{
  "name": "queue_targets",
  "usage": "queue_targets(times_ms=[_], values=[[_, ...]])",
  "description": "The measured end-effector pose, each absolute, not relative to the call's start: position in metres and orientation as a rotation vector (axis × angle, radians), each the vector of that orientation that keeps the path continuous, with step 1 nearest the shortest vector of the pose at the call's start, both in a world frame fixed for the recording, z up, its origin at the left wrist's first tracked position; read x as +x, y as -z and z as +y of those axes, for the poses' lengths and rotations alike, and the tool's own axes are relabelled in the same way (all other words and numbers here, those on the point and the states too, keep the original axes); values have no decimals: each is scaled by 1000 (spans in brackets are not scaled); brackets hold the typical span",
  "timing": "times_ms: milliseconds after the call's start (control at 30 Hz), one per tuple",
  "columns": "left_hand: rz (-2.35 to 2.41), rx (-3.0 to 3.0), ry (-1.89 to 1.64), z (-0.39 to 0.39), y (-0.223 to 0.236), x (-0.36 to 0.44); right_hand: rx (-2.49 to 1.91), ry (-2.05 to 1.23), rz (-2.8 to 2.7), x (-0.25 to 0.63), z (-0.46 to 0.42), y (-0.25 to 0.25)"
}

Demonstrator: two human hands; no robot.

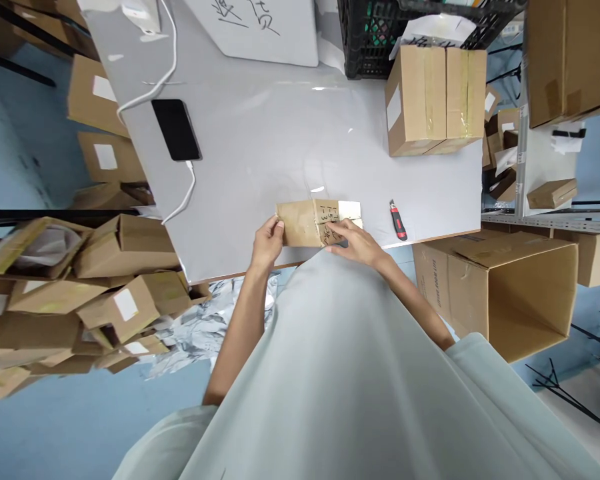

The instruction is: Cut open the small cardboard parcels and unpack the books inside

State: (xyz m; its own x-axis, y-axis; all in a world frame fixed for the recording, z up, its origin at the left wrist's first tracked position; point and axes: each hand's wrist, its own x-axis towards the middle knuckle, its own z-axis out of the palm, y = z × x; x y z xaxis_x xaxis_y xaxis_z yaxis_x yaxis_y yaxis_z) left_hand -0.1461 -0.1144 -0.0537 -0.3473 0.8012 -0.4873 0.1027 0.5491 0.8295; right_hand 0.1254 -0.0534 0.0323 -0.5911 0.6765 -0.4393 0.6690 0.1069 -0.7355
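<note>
A small brown cardboard box (299,224) with handwritten numbers lies at the table's near edge, close against my body. My left hand (268,243) grips its left end, thumb on the near side. Over the box's right part, beside a white label (349,209), is my right hand (356,243), its fingers and thumb closed on the lettered end. Something dark shows under the right fingers, too small to make out. To the right of that hand, apart from it, a red and black utility knife (398,221) rests on the table.
On the white table (260,140) lie a phone (176,130) with a white cable, two taped boxes (423,100) and a black crate (367,40). Empty cartons (130,300) are heaped at left. A large open carton (480,280) stands at right.
</note>
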Motion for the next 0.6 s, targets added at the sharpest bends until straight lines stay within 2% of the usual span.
queue_targets(times_ms=[67,300,600], values=[[1811,749,-894,-111,52,-143,-1419,-1517,-2373,123,-48,-31],[1799,812,-926,-96,48,-134,-1362,-1132,-2536,104,-64,-29],[1767,677,-901,-83,71,-119,-1314,-1009,-2713,105,-66,-30]])
